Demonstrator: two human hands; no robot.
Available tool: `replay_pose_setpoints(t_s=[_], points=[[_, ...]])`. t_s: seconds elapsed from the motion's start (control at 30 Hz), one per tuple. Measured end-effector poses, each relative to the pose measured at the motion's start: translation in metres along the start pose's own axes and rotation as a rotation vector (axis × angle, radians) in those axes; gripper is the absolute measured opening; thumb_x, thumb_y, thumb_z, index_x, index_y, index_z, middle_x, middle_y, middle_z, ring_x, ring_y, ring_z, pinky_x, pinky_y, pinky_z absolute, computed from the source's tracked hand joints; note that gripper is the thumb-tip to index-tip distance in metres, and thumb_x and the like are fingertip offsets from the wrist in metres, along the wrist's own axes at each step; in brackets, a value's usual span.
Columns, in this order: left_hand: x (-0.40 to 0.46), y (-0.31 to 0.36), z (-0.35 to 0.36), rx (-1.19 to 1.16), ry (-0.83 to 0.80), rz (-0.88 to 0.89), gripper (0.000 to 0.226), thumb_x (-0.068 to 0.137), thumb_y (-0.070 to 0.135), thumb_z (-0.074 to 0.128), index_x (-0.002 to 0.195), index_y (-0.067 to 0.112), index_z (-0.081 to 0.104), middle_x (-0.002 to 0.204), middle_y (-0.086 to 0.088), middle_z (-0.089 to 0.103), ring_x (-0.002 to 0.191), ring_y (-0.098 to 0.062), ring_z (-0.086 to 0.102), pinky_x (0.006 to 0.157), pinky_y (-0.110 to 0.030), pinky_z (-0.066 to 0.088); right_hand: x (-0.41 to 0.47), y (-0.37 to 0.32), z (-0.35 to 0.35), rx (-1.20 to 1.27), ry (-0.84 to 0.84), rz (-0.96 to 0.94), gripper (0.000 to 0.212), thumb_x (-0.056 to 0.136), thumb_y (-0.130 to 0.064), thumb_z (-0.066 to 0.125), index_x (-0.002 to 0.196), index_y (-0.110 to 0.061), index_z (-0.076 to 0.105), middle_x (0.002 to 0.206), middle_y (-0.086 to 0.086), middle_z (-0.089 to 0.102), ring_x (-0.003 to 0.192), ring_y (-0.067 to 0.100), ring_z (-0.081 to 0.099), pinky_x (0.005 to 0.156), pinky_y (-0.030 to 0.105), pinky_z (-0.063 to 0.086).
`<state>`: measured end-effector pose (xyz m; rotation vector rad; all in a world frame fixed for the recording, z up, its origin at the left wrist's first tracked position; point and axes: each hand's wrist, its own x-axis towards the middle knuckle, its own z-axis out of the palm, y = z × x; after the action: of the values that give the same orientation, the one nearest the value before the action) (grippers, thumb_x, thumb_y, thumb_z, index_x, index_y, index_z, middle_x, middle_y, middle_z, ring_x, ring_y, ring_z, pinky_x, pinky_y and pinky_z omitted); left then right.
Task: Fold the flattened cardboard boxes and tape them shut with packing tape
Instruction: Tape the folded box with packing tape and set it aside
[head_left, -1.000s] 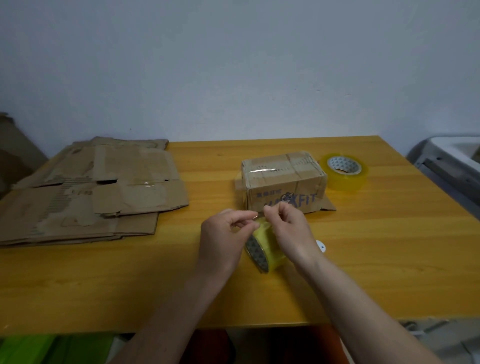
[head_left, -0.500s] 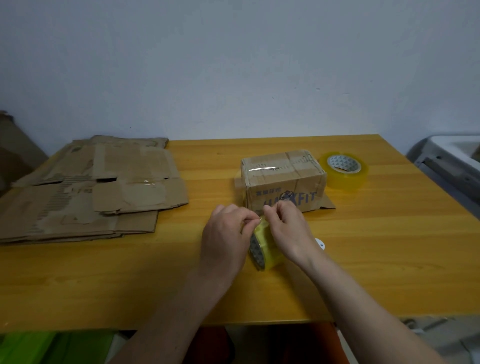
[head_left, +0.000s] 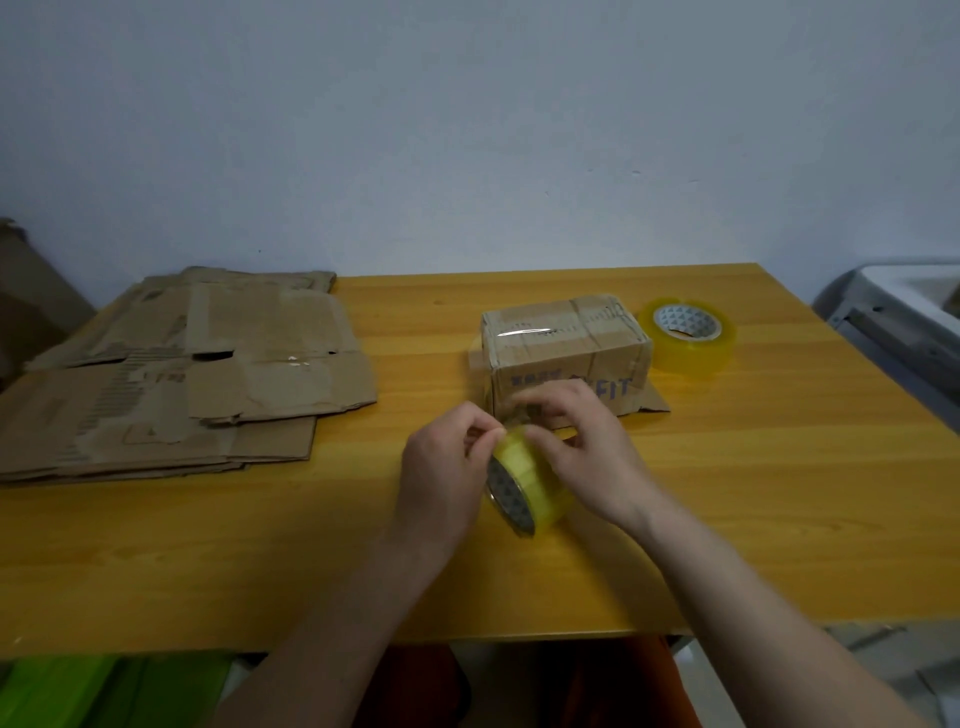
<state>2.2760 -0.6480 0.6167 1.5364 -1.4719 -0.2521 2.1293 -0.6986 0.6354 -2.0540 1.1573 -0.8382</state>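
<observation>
We hold the yellowish roll of clear packing tape (head_left: 530, 480) on edge just above the wooden table (head_left: 779, 467) — left hand (head_left: 441, 467) gripping its side, right hand (head_left: 582, 447) curled over its top. Step, we judge: finding the tape's free end. Next: peel and draw it toward the small folded brown cardboard box (head_left: 563, 345) just behind.

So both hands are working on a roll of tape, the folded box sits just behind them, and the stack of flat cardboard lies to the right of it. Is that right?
Not quite. The head view shows the stack of flat cardboard to the left of the folded box, not the right. What lies to the box's right is a second tape roll. Both hands, left and right, are indeed on the tape roll.
</observation>
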Motion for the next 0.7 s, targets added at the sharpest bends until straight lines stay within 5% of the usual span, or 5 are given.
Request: replay_pose_setpoints(t_s=[0.23, 0.4, 0.5, 0.6, 0.7], points=[[0.003, 0.000, 0.006, 0.008, -0.024, 0.087, 0.006, 0.083, 0.005, 0.071, 0.080, 0.008, 0.067, 0.081, -0.003, 0.065, 0.072, -0.006, 0.058, 0.064, -0.012, 0.045, -0.002, -0.002, -0.005, -0.018, 0.029, 0.011, 0.005, 0.085, -0.018, 0.069, 0.088, -0.017, 0.073, 0.093, -0.006, 0.066, 0.089, 0.007, 0.060, 0.084, 0.033, 0.052], [0.014, 0.009, 0.021, -0.025, -0.045, 0.098, 0.006, 0.085, 0.006, 0.070, 0.080, 0.009, 0.068, 0.082, 0.000, 0.062, 0.076, -0.008, 0.060, 0.066, -0.026, 0.052, -0.011, -0.001, -0.025, 0.050, -0.012, 0.220, 0.078, 0.079, -0.028, 0.076, 0.145, -0.022, 0.035, 0.127, -0.007, 0.052, 0.120, 0.014, 0.050, 0.099, 0.033, 0.046], [0.015, 0.029, 0.031, 0.123, -0.069, 0.314, 0.020, 0.093, 0.020, 0.059, 0.083, 0.009, 0.072, 0.081, 0.000, 0.066, 0.075, -0.011, 0.059, 0.063, -0.027, 0.050, -0.011, 0.010, -0.046, 0.028, -0.066, 0.296, 0.078, 0.075, -0.025, 0.080, 0.142, -0.021, 0.039, 0.125, 0.003, 0.057, 0.109, 0.020, 0.056, 0.093, 0.039, 0.049], [0.034, 0.046, 0.033, 0.400, 0.028, 0.524, 0.035, 0.099, 0.027, 0.043, 0.104, 0.009, 0.072, 0.097, -0.005, 0.073, 0.091, -0.022, 0.065, 0.075, -0.027, 0.050, -0.014, 0.024, -0.069, -0.149, -0.046, 0.274, 0.066, 0.077, -0.017, 0.077, 0.135, -0.025, 0.046, 0.110, 0.003, 0.059, 0.106, 0.023, 0.056, 0.086, 0.033, 0.046], [0.080, 0.054, 0.027, 0.474, -0.151, 0.236, 0.042, 0.105, 0.028, 0.036, 0.143, 0.014, 0.045, 0.139, -0.006, 0.053, 0.130, -0.024, 0.045, 0.102, -0.039, 0.041, -0.019, 0.038, -0.085, -0.439, -0.083, 0.295, 0.055, 0.083, -0.015, 0.067, 0.132, -0.026, 0.045, 0.118, 0.005, 0.061, 0.111, 0.028, 0.055, 0.077, 0.032, 0.040]])
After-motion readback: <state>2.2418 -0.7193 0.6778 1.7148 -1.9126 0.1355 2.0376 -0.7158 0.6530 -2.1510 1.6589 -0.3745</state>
